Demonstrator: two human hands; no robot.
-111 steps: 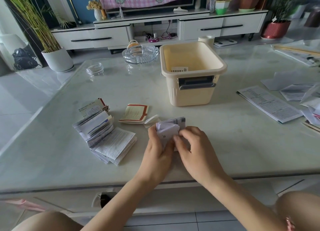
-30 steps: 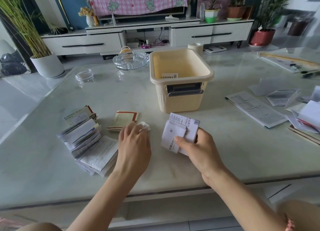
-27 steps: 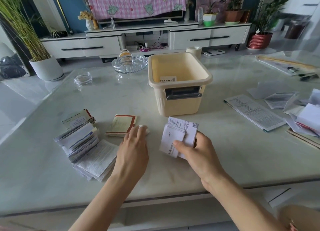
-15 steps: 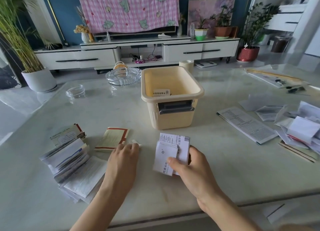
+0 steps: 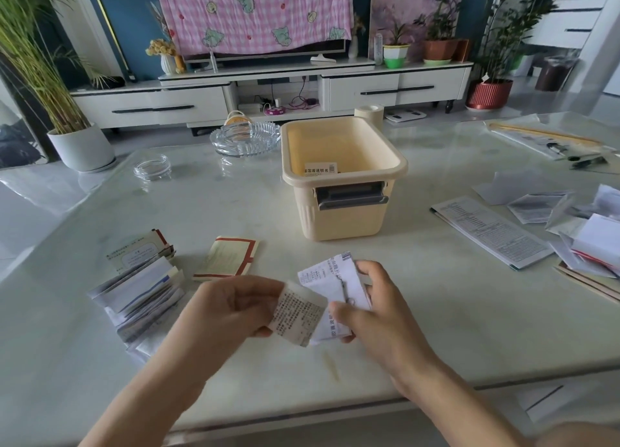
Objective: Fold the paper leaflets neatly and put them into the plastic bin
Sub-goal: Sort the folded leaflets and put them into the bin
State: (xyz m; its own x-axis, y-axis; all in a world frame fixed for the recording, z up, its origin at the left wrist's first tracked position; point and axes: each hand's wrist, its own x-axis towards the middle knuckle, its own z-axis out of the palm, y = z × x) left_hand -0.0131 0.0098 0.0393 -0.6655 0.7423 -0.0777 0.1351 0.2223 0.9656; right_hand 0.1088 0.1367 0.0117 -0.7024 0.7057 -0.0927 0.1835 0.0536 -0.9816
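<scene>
My right hand (image 5: 379, 316) grips a folded white leaflet (image 5: 332, 279) with a barcode at its top edge, just above the table. My left hand (image 5: 228, 312) pinches a smaller folded leaflet (image 5: 297, 316) covered in fine print, and it overlaps the white one's left side. The cream plastic bin (image 5: 342, 208) stands behind both hands at mid-table, with one folded leaflet (image 5: 320, 169) leaning inside against its near wall. A stack of folded leaflets (image 5: 137, 285) lies to the left, and a red-bordered leaflet (image 5: 229, 255) lies beside it.
Unfolded leaflets (image 5: 489, 230) and loose papers (image 5: 593, 242) spread over the right side of the marble table (image 5: 235, 198). A glass ashtray (image 5: 245, 138), a small glass dish (image 5: 151, 167) and a tape roll (image 5: 369, 113) sit at the back. The table's front edge runs just below my wrists.
My left hand has lifted a small folded leaflet off the table and brought it against the white leaflet in my right hand. The camera has tilted upward.
</scene>
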